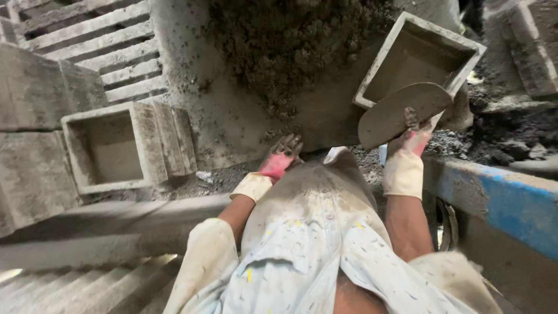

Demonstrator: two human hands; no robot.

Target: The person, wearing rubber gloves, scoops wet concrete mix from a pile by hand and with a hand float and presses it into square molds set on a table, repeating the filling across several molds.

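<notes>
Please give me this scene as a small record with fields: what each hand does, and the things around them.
left hand: gloved left hand, fingers spread, resting on the grey work surface, holding nothing
right hand: gloved right hand gripping a flat rounded scoop
mix: dark damp heap beyond the hands
moulds: one empty square mould behind the scoop, another at left
edge: blue rail at right

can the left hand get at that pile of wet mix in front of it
Probably yes. The left hand is free, fingers spread, on the slab just below the mix pile, and nothing lies between them. The right hand is taken up with the trowel.
</notes>
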